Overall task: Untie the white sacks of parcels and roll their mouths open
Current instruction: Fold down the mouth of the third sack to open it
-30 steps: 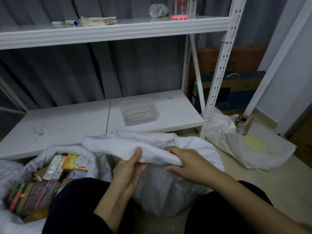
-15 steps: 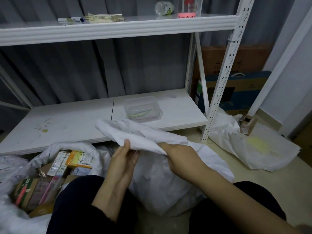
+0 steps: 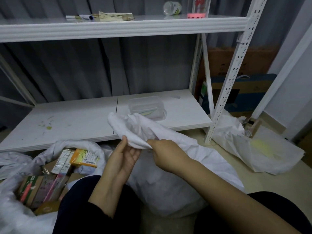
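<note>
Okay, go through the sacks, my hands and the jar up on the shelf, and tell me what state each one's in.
Middle sack: mouth bunched shut, neck lifted.
Left sack: open, parcels showing.
Right sack: lying flat.
Left hand: pinching the middle sack's neck.
Right hand: gripping the same neck.
Jar: lying on its side.

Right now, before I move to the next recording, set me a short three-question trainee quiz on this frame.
1. True or false: both the left hand and the right hand hold the gathered neck of the white woven sack between the knees.
2. The clear plastic box sits on: A) top shelf, B) the white lower shelf, C) floor.
3. Fill in: the orange packet lies in the ___ white sack at the person's left.
Key: 1 true; 2 B; 3 open.
</note>
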